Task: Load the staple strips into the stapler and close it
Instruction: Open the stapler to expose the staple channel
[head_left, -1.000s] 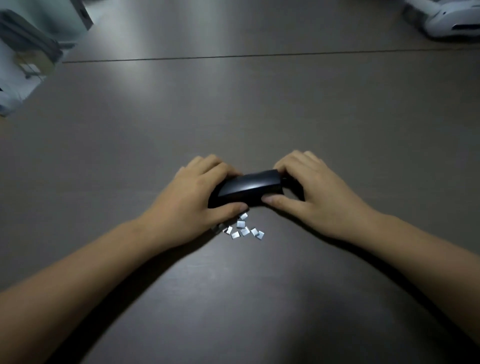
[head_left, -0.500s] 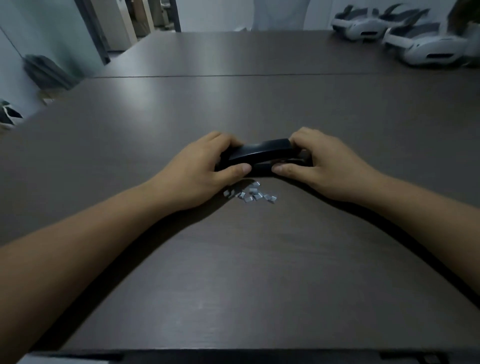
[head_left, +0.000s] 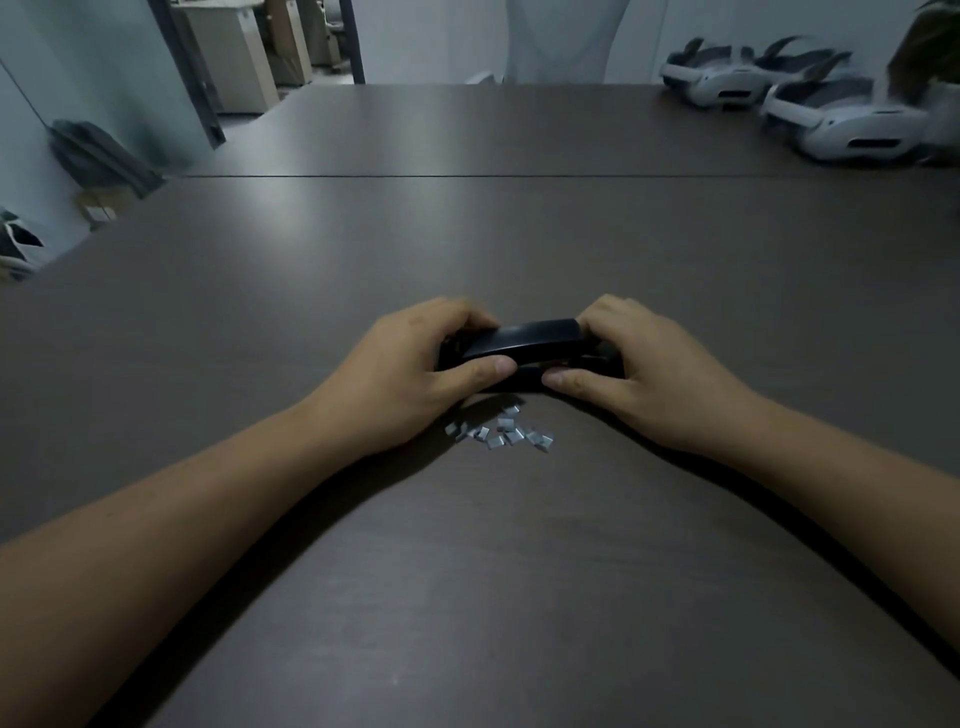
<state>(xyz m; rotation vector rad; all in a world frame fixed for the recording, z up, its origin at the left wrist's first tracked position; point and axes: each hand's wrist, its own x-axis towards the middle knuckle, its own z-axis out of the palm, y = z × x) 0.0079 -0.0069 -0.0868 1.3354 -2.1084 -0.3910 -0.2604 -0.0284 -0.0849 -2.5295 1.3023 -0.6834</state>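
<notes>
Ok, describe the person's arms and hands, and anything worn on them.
Both are bare: the left hand and right hand show no gloves, rings or watch, and the left forearm and right forearm show no sleeves as far as the frame's edge. The thumbnails look short.

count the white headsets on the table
2: one white headset at the table's far right, another beside it, nearer. More may lie beyond the right edge.

No legible text or markings anywhere.
</notes>
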